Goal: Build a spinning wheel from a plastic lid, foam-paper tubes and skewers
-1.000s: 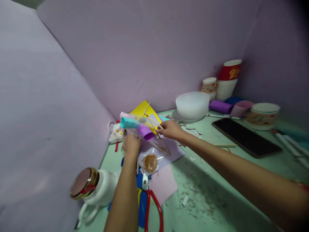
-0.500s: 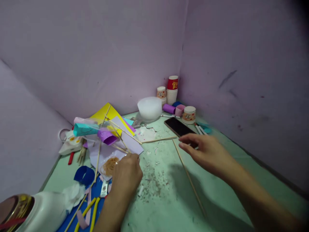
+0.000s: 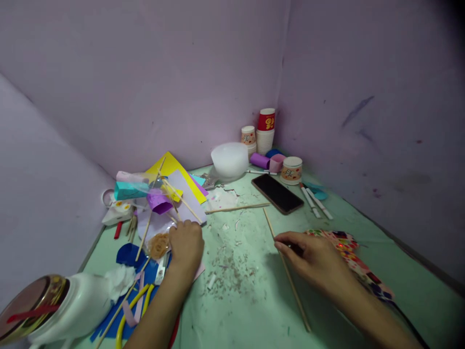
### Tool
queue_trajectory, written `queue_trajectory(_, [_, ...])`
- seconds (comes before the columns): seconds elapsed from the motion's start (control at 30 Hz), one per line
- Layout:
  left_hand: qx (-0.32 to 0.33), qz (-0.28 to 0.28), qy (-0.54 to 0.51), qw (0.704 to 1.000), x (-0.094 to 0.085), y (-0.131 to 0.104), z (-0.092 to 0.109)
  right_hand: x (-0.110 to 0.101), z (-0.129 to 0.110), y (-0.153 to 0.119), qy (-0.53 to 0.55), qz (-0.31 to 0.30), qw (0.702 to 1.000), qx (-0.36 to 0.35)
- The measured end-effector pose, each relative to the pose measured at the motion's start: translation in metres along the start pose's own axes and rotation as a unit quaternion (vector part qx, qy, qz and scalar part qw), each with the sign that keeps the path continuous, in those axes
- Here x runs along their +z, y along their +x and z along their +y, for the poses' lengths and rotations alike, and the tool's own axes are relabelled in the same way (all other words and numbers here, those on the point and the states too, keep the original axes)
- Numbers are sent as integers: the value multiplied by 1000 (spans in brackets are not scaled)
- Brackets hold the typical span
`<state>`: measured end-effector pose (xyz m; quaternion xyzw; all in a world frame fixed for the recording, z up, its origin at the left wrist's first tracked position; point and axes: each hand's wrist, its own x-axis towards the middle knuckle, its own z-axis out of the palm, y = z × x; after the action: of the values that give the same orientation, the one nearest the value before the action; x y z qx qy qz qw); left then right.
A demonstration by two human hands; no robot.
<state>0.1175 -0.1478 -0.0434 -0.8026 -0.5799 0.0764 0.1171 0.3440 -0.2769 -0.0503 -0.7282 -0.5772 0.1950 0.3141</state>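
My left hand (image 3: 187, 247) is closed, palm down, on the ends of thin wooden sticks (image 3: 187, 202) that join in an angled frame; its fingertips are partly hidden. Beside it lie a clear bag of rubber bands (image 3: 159, 245) and a rolled purple paper (image 3: 159, 201). On the right, my right hand (image 3: 308, 254) has thumb and forefinger pinched at a long wooden stick (image 3: 292, 283) lying on the table. Another stick (image 3: 238, 208) lies crosswise beyond both hands.
A black phone (image 3: 277, 193), paper cups (image 3: 291, 170), markers (image 3: 310, 199) and a white bowl (image 3: 229, 161) stand or lie toward the corner. Yellow-handled scissors (image 3: 145, 300) and a white jar (image 3: 82, 303) are at the left. A patterned cloth item (image 3: 348, 254) lies beyond my right forearm.
My right hand has come down and toward me, from near the phone onto the long stick. My left hand has shifted left with the joined sticks. The view has turned slightly.
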Motion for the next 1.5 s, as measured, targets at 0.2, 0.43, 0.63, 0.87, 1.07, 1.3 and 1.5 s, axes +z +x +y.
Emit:
queue_trajectory(0.2, [-42, -19, 28, 999, -7, -3, -20, 11, -2, -6, -78, -30, 996, 2])
queue_trajectory(0.43, [59, -15, -50, 997, -21, -53, 40, 19, -4, -15, -106, -21, 994, -12])
queue_trajectory(0.63, [167, 47, -133, 976, 18, -51, 77, 52, -21, 1, -125, -48, 972, -191])
queue_trajectory(0.87, [148, 35, -106, 983, 31, -44, 66, 54, 8, 5, -176, -145, 955, -189])
queue_trajectory(1.07, [113, 69, -70, 989, 36, -53, 56, 43, 8, -3, -152, -148, 964, -161])
queue_trajectory(1.3, [133, 82, -57, 986, 41, -53, 52, 27, 2, -4, -105, -188, 966, -142])
queue_trajectory(1.5, [74, 71, 1, 995, 34, -55, 63, 32, 2, -6, -121, -126, 968, -178])
